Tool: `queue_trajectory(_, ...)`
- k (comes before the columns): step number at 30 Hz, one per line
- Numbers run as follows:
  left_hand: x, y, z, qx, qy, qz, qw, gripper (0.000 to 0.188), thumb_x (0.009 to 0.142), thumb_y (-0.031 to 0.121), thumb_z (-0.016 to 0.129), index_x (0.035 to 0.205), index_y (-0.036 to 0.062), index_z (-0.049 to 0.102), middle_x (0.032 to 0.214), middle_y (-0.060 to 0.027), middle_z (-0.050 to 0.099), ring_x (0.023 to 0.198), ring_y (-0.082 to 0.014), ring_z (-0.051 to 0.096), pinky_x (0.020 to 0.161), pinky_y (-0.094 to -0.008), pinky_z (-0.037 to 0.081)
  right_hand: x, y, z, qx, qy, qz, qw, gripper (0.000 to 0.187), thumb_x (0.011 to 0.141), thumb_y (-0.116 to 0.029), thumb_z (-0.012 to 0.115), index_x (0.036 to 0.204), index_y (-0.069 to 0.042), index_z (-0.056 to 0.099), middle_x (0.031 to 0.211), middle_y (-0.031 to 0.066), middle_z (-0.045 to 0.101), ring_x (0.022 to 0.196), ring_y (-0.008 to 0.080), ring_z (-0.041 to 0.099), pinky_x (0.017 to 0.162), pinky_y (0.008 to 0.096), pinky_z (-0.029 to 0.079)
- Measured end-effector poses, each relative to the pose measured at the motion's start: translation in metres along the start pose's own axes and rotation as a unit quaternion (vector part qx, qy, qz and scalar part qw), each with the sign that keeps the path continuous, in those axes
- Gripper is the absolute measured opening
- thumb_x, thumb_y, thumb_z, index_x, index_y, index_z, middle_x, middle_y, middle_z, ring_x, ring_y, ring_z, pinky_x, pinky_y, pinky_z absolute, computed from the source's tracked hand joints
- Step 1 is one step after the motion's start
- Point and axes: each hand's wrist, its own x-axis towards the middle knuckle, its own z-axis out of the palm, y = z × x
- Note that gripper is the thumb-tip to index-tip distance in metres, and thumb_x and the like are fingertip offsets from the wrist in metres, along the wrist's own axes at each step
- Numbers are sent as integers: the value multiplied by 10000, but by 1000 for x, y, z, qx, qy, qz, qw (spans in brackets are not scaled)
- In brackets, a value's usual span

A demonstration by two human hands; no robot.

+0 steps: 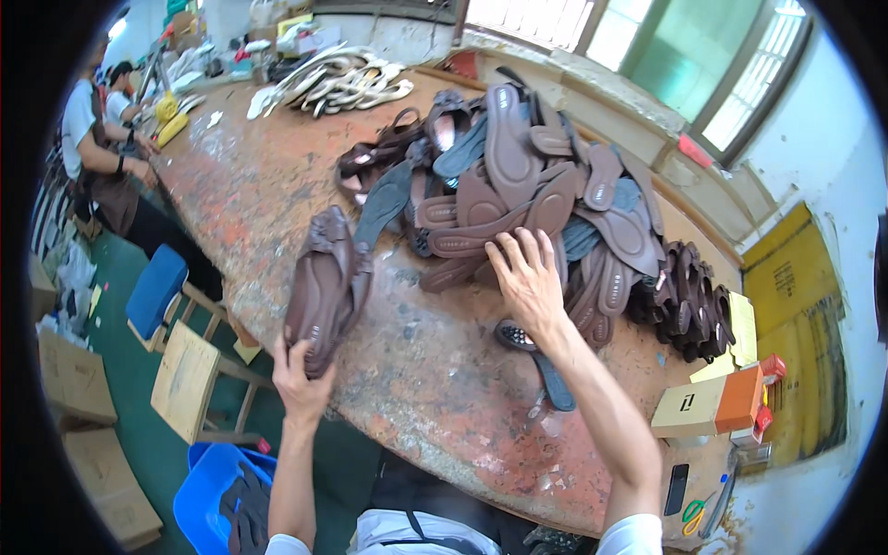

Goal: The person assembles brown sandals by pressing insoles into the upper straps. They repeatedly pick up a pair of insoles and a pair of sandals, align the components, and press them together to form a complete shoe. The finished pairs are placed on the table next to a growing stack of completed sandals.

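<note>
Shoe (309,291) by table (398,384) edge, perhaps raised — room rightward

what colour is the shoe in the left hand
The shoe in the left hand is dark brown, showing best in the head view.

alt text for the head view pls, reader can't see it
A person's left hand holds a brown shoe while the right hand is spread over a heap of brown insoles on a worn worktable. Another person stands at far left.
</note>
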Motion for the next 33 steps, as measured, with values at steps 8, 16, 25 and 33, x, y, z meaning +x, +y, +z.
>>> queue_trajectory(8, 112, 158, 1, -254, -50, 161, 952, 556, 902, 76, 766, 1430, -18, 618, 1461, -262, 645, 1405, -466, 579, 1186, -526, 447, 5, 44, -13, 21, -14, -158, 987, 199, 843, -209, 685, 999, -114, 764, 1077, 46, 697, 1210, 244, 623, 1240, 490, 383)
queue_trajectory(16, 149, 199, 150, -172, -209, 191, 944, 380, 1028, 297, 747, 1233, -23, 744, 1243, -220, 743, 1213, -410, 681, 1071, -475, 533, -127, -52, -170, 179, -68, -14, 981, 439, 880, -224, 674, 1271, -24, 674, 1014, 76, 675, 968, 233, 685, 852, 385, 530)
queue_trajectory(25, 56, 211, 200, -235, -375, 169, 881, 617, 754, 108, 924, 1315, 84, 668, 1259, -171, 611, 1229, -444, 634, 1014, -469, 548, -325, -79, -203, 284, -177, 533, 777, 426, 865, -300, 912, 1033, -46, 614, 867, 164, 710, 747, 403, 714, 673, 479, 581)
queue_trajectory(33, -10, 264, 77, -374, -362, 85, 850, 452, 795, 83, 909, 1132, 46, 610, 1330, -222, 633, 1260, -414, 649, 1060, -483, 515, -338, -81, -233, 266, 28, 584, 767, 466, 727, -141, 938, 979, -48, 558, 943, 127, 608, 826, 273, 638, 763, 389, 537)
